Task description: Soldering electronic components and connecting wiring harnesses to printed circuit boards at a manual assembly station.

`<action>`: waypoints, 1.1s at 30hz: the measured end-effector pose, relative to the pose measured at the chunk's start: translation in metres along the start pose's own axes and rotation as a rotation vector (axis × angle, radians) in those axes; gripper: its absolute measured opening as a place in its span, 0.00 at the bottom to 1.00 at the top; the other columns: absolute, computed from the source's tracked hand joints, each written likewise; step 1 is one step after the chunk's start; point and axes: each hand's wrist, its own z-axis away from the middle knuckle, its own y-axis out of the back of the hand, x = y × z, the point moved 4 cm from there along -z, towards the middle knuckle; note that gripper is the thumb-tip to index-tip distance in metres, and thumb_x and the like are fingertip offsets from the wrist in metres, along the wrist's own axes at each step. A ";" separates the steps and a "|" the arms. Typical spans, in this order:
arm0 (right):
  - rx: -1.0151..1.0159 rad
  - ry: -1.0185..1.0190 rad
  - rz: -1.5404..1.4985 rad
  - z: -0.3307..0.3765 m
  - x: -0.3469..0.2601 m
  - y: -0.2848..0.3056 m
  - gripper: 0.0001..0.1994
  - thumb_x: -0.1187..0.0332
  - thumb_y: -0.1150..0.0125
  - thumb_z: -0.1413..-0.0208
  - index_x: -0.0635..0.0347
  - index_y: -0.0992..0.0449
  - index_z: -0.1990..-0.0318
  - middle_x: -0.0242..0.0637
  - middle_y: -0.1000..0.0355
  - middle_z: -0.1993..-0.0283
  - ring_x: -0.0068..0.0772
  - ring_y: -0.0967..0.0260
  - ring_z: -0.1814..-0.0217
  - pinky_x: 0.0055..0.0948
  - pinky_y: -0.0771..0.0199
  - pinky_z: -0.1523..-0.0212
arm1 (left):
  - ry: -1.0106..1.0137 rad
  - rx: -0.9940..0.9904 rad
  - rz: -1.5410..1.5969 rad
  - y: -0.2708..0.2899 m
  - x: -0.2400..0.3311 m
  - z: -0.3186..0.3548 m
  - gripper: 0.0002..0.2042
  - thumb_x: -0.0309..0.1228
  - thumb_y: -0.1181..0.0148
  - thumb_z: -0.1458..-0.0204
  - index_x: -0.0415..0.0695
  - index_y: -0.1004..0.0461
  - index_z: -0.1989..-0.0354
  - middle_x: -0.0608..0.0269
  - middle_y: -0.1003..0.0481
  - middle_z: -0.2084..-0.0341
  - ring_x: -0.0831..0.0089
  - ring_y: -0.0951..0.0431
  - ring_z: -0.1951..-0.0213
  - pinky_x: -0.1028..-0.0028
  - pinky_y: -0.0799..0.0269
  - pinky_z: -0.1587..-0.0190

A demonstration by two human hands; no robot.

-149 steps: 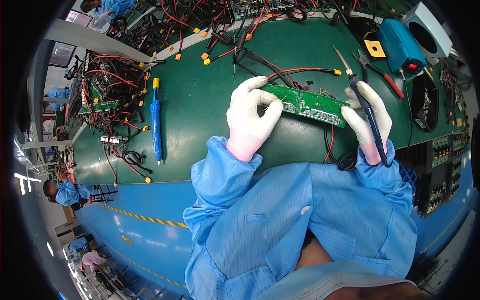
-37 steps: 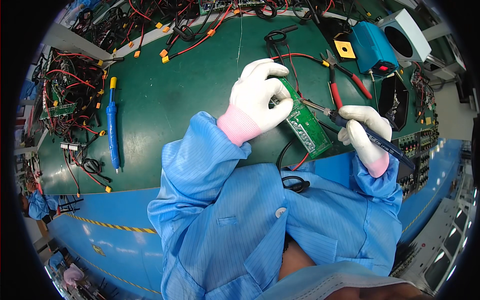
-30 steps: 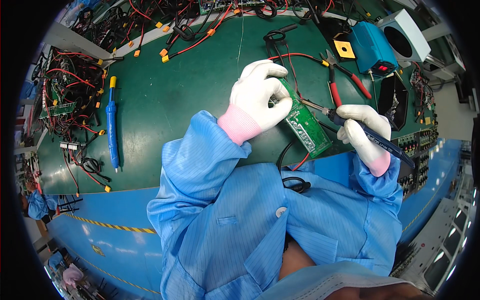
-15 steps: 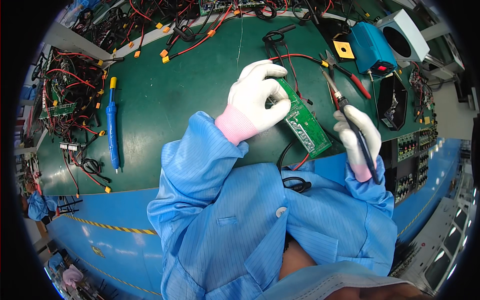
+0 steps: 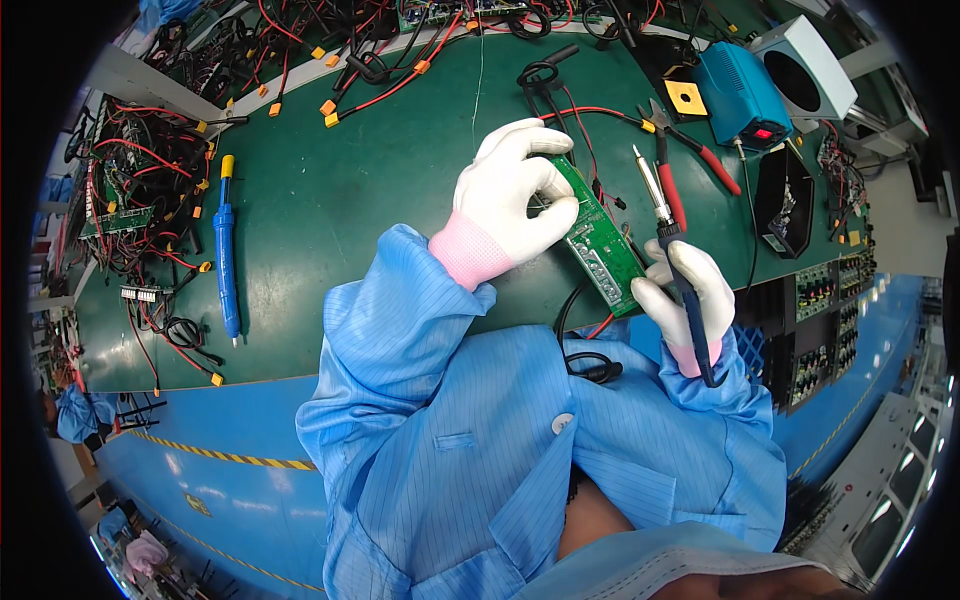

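Note:
My left hand (image 5: 515, 195), in a white glove with a pink cuff, is closed on the far end of a green circuit board (image 5: 603, 255). The board is held tilted above the front of the bench, its soldered face showing. In my gloved right hand (image 5: 700, 295) a soldering iron (image 5: 688, 290) lies along the fingers, tip pointing up and away from me. The right fingertips are at the board's near right corner; whether they grip it I cannot tell. Black and red wires hang by the board and are partly hidden behind it.
Pliers with red handles (image 5: 705, 160) lie beyond the iron. A teal soldering station (image 5: 742, 95), a yellow sponge (image 5: 685, 98) and a black tray (image 5: 783, 205) stand at the right. A blue solder sucker (image 5: 226, 260) lies left on the green bench (image 5: 330, 220). Wired boards (image 5: 130, 180) crowd the left edge.
My right hand has moved left and nearer to me, up to the board's near corner, bringing the soldering iron along. The board has shifted slightly; my left hand stays nearly still.

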 end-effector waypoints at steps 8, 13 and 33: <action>0.019 0.113 0.162 0.009 -0.008 -0.009 0.25 0.83 0.30 0.64 0.65 0.25 0.53 0.47 0.25 0.58 0.32 0.26 0.65 0.23 0.25 0.64 | 0.001 -0.039 0.106 0.005 -0.003 0.002 0.02 0.24 0.38 0.62 0.44 0.26 0.80 0.59 0.27 0.51 0.58 0.33 0.41 0.66 0.36 0.42; 0.036 0.149 0.185 0.010 -0.013 -0.016 0.24 0.84 0.30 0.65 0.64 0.24 0.54 0.45 0.25 0.59 0.31 0.26 0.65 0.24 0.25 0.64 | 0.021 -0.097 0.180 0.009 -0.012 0.008 0.02 0.25 0.38 0.58 0.42 0.25 0.78 0.53 0.29 0.48 0.56 0.33 0.40 0.65 0.37 0.41; 0.022 0.107 0.120 0.012 0.001 -0.011 0.28 0.88 0.34 0.62 0.65 0.30 0.48 0.48 0.28 0.58 0.42 0.24 0.58 0.30 0.24 0.61 | 0.396 -0.053 0.645 0.029 -0.040 0.026 0.05 0.27 0.39 0.51 0.39 0.25 0.73 0.46 0.33 0.43 0.58 0.33 0.43 0.66 0.38 0.43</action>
